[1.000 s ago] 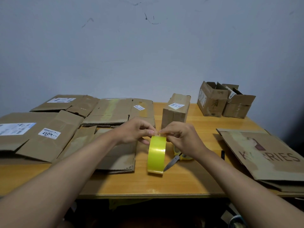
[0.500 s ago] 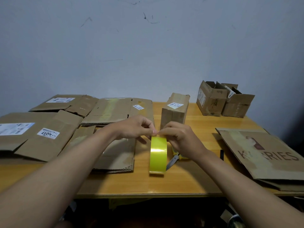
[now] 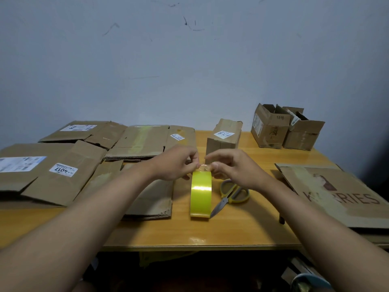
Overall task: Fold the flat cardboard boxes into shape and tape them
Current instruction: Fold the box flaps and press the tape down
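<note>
The roll of yellow tape [image 3: 200,193] stands on its edge on the wooden worktop [image 3: 248,226], near the front centre. Both hands meet at the top of the roll. The left hand [image 3: 176,163] has its thumb and fingers closed together in a pinch at the tape's loose end on the top of the roll. The right hand [image 3: 233,167] has its grip closed in the same way, pinching the top of the roll just beside the left fingertips. A short, clear piece of tape shows between the two pinches.

A pair of scissors [image 3: 230,193] with yellow-grey handles lies flat on the worktop just right of the roll, its blades pointing toward the roll's lower edge.

Flat boxes cover the left half of the worktop. One flat box [image 3: 147,199] lies under the left forearm, just left of the roll. A larger flat box with a white label [image 3: 52,171] lies further left. Two more flat boxes [image 3: 147,140] lie behind them, near the wall.

A small shaped box [image 3: 224,137] stands behind the hands. Two open boxes [image 3: 286,129] stand side by side at the back right corner. A large flat printed box [image 3: 336,194] lies on the right side, well apart from the roll.
</note>
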